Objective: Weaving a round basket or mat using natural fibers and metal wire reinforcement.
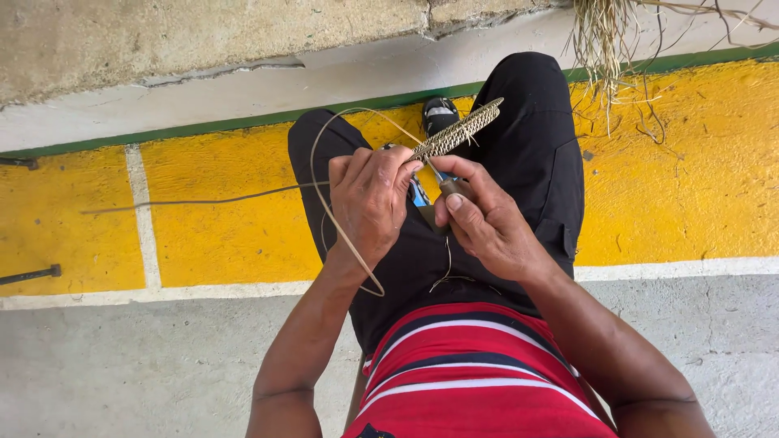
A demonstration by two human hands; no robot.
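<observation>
A narrow woven strip of pale and dark fibre sticks up and to the right from between both hands, above my black-trousered knees. My left hand is closed around its lower end, and a long thin cane strand loops out from that hand, down past my wrist. My right hand pinches a small dark tool handle against the strip's base; the tool's tip is hidden behind my fingers.
I sit over a yellow painted floor band with white lines and a green edge. A bundle of dry fibres hangs at the top right. Two dark bolts lie at the left. Grey concrete is nearest me.
</observation>
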